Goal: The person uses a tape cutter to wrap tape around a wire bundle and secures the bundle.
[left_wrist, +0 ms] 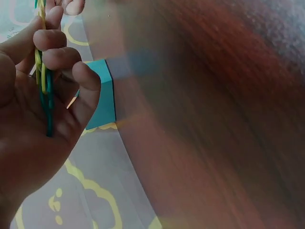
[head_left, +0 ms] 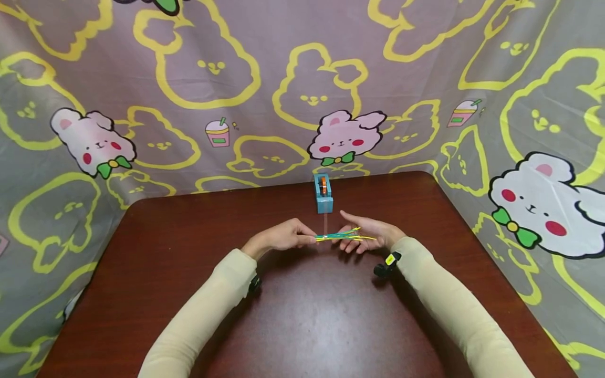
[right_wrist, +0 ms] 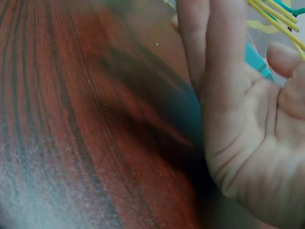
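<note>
A bundle of thin green and yellow wires (head_left: 341, 235) is held level above the table. My left hand (head_left: 282, 235) pinches its left end between thumb and fingers. In the left wrist view, the green wire ends (left_wrist: 49, 117) lie across that palm. From a blue tape dispenser (head_left: 324, 205), a strip of clear tape (head_left: 325, 224) stretches toward me and meets the bundle near my left fingertips. Around the fanned right ends, my right hand (head_left: 368, 232) has its palm turned inward and its fingers extended. Yellow wires (right_wrist: 274, 15) pass above that palm in the right wrist view.
The dispenser, with an orange tape roll core (head_left: 323, 185), stands near the back edge of the dark wooden table (head_left: 189, 252). A patterned curtain (head_left: 264, 68) rises behind the table and along both sides. Small black wrist cameras (head_left: 384, 266) sit on both sleeves.
</note>
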Available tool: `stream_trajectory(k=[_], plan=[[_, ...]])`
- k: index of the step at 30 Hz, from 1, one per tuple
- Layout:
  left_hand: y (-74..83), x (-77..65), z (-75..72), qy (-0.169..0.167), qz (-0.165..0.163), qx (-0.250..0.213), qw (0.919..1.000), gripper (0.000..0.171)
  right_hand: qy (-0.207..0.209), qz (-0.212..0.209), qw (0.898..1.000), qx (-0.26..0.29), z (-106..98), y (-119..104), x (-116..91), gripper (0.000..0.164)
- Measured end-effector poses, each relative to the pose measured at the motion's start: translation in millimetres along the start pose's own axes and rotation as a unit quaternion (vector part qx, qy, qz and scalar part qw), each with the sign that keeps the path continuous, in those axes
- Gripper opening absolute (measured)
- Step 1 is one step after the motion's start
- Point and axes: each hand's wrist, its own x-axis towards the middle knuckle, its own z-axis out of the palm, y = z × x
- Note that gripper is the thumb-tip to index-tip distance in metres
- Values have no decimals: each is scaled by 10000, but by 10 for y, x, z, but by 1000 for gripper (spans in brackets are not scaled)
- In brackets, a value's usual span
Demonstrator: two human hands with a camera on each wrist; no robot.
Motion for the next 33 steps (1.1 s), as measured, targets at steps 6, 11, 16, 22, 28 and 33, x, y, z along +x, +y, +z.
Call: stream_trajectory(k=[6,11,16,22,28,33], plan=[[-3,6,4,138,95,290,9994,22,-649,-74,9977,164,1,-2,-13,75],[-8,14,8,172,124,494,9986,23,-1112,-118,9936,137,-11,-29,-28,74],[35,16,27,407,190,1148,9924,23,-1060,-310,9933,-353,-29,-81,-41,69],[111,2,85,783,130,1867,9792,21,-880,-378,9911,-923,-50,-171,-86,56],[188,-8,170,1171,3,2413,9634,22,-756,-332,9887,-1248,-70,-278,-167,47],[224,13,231,1400,-82,2671,9534,24,-555,-373,9863,-1508,-62,-371,-253,43]])
